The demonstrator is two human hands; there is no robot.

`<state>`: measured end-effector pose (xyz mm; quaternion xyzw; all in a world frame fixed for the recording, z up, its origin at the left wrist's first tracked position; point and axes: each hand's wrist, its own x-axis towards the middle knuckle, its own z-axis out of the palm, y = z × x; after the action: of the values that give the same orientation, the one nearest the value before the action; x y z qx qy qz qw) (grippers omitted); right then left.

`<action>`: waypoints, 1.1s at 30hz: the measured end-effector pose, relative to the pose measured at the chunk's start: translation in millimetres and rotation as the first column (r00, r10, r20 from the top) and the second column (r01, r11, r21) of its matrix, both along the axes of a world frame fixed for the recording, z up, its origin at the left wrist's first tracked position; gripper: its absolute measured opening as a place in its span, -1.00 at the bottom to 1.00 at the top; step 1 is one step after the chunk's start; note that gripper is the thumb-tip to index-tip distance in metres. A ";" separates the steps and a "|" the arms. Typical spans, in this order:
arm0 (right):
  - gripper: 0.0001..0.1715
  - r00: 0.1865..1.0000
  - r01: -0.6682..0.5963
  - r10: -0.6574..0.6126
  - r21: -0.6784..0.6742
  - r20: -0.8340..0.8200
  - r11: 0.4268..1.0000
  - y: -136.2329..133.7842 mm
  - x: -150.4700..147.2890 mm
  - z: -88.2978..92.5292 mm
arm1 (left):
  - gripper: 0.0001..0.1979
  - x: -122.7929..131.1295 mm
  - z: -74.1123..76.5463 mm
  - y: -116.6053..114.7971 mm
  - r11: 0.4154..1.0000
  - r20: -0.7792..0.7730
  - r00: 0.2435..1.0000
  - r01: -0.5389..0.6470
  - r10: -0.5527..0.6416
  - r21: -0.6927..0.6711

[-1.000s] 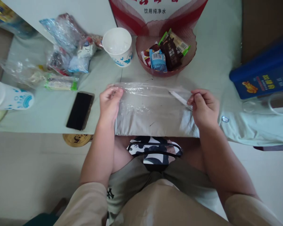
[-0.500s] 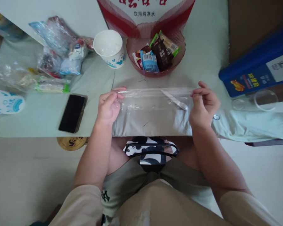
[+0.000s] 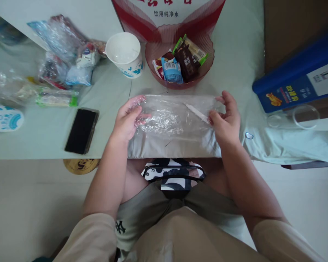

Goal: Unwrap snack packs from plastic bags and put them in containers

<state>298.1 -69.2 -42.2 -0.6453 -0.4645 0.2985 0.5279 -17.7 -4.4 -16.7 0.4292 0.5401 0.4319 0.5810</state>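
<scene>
A clear, wrinkled plastic bag (image 3: 164, 122) is spread between my two hands, just over the front of the cloth-covered table. My left hand (image 3: 128, 118) grips its left side, with the thumb in front and fingers showing pink through the film. My right hand (image 3: 226, 116) pinches the right side between thumb and fingers. Near the right thumb a slim white strip (image 3: 197, 112) slants across; whether it lies inside, behind or on the plastic, I cannot tell. Beyond the bag stands a pink ribbed glass bowl (image 3: 158, 82) with several wrapped snacks.
A white-and-blue paper cup (image 3: 125, 56) stands left of the bowl. Wrapped snacks (image 3: 68, 54) lie at the far left, a black phone (image 3: 82, 131) nearer. On the right are a blue box (image 3: 287, 87) and a clear plastic cup (image 3: 304, 117) on its side. A red-white carton (image 3: 169, 18) stands behind.
The plastic has opened out from a narrow, folded band into a broader, crinkled sheet. My right hand has moved a little left, and both hands have changed their hold along the sides.
</scene>
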 end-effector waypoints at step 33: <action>0.03 0.529 -0.808 0.463 -0.257 -0.711 0.529 -14.5 -46.8 33.5 | -0.64 24.6 25.3 -8.4 0.819 -0.236 0.790 0.572 -0.566 -0.050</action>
<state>251.3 -83.7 -8.8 -0.4197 -0.3887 0.7758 0.2664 6.9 -12.8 8.6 0.6277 0.4466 0.1885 0.6091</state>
